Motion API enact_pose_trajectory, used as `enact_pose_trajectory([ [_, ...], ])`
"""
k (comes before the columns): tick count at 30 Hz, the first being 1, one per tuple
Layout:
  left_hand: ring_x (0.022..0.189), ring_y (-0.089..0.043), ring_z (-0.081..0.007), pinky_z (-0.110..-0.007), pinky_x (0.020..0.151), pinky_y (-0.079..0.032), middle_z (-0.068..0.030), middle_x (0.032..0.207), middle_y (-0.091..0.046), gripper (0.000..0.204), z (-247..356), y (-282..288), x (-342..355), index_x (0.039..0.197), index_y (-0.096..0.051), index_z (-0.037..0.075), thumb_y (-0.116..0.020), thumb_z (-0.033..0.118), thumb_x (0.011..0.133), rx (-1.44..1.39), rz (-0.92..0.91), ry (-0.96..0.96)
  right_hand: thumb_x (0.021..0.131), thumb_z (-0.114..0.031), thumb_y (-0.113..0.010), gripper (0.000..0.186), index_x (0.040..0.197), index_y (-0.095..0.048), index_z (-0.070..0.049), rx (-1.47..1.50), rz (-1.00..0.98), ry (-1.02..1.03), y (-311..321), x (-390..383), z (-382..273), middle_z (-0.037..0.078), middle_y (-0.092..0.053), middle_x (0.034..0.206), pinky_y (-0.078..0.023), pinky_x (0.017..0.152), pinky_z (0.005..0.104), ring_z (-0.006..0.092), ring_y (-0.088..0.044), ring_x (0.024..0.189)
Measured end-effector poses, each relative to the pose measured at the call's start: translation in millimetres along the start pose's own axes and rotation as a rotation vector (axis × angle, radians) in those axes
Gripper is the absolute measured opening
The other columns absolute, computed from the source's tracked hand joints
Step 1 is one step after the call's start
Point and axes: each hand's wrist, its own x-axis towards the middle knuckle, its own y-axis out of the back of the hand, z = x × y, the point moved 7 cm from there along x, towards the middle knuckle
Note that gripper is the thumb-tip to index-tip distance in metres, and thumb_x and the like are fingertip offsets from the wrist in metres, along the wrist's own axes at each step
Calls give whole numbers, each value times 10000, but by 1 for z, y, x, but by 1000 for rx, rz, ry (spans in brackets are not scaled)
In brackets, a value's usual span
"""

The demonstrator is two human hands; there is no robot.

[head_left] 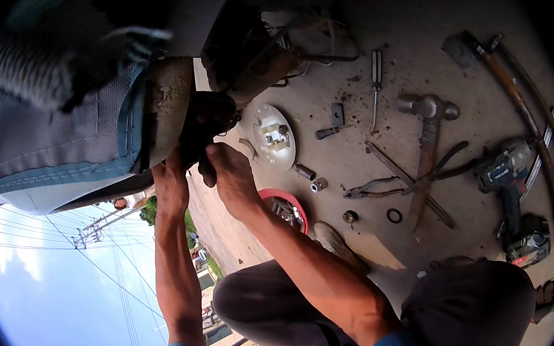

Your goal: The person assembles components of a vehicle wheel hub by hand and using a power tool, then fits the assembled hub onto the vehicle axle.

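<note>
My left hand (pixel 172 185) reaches up to the lower edge of a worn, curved panel (pixel 167 109). Its fingertips go out of sight behind that edge. Close beside it, my right hand (pixel 230 173) has its fingers closed at a dark, greasy assembly (pixel 209 121) under the vehicle. A dark lump (pixel 207 173) shows at its fingers, too shadowed to name. Right of the assembly, an oval metal dish (pixel 274 137) on the ground holds small hardware. Two metal sockets (pixel 305 172) lie just below the dish.
A red-rimmed bowl (pixel 303 210) stands near my right forearm. On the concrete lie a screwdriver (pixel 375 82), a hammer (pixel 430 132), long-handled pliers (pixel 391 186), a cordless impact driver (pixel 512 179) and a rusty curved bar (pixel 529 116). Grey woven upholstery (pixel 57 127) fills the left.
</note>
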Motion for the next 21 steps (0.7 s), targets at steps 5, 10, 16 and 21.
enact_pose_trajectory([
  [5,1111,-551,-195,-325,980,-436,-154,1267,-570,574,-2,2,5,1355,-473,-85,-533,392,1041,-14,-72,-28,1073,-336,-455,409,822,-563,-32,-77,145,-125,1,-5,5,26,-520,655,-365,541,293,114,-453,561],
  [10,888,-610,-170,-286,822,-504,-125,1014,-667,559,33,-18,-6,1152,-603,-105,-544,437,1028,-30,0,-40,1075,-305,-449,389,815,-552,-36,-51,73,-101,2,-1,-7,21,-514,641,-361,514,281,104,-436,534],
  [16,821,-621,-155,-313,771,-547,-118,949,-665,581,33,-24,-4,1111,-609,-84,-559,486,1009,-125,20,-62,1072,-311,-464,370,874,-604,-31,-343,57,-72,12,14,-11,8,-543,630,-361,512,270,93,-443,519],
  [21,963,-618,-189,-309,843,-513,-125,1095,-644,665,4,-30,-18,1292,-471,-45,-743,422,904,-360,112,-221,1060,-323,-486,390,897,-636,-2,-552,-1,-57,7,2,-21,44,-595,657,-415,520,310,125,-520,546],
])
